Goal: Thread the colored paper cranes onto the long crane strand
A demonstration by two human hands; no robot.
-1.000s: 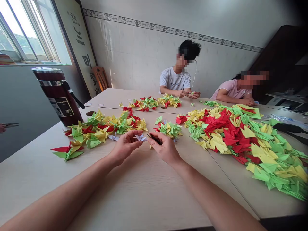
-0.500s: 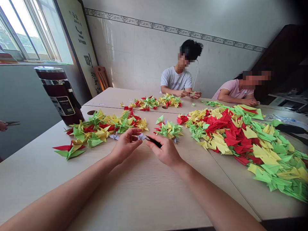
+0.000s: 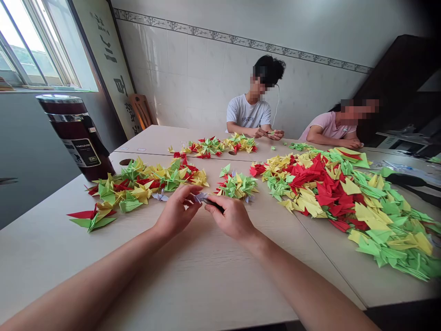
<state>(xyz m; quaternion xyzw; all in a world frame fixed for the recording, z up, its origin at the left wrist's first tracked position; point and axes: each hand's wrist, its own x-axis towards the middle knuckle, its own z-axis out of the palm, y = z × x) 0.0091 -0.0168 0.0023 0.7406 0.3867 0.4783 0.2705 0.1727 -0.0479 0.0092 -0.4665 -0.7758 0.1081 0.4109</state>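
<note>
Both hands have drawn slightly closer together and nearer the person since the earlier pictures, and the small lilac fold (image 3: 199, 196) now sits tighter between the fingertips instead of standing open above them. The left hand (image 3: 175, 212) pinches that fold from the left with thumb and forefinger. The right hand (image 3: 231, 216) is curled shut around a thin dark tool (image 3: 214, 204), whose tip points at the fold; whether it touches the paper cannot be told. To judge by this, the fold is being pressed or creased rather than swapped for another.

Only the head view shows all this. A pale wooden table (image 3: 193, 276) carries it, with a seam to a second tabletop on the right. A pile of green, yellow and red folds (image 3: 144, 184) lies left of the hands, a small pile (image 3: 237, 185) just beyond them, and a large heap (image 3: 344, 193) to the right. A dark red flask (image 3: 77, 138) stands at the left by a window (image 3: 31, 50). Two people sit opposite against a tiled wall (image 3: 193, 69), one in a white shirt (image 3: 248, 115), one in pink (image 3: 327, 126).
</note>
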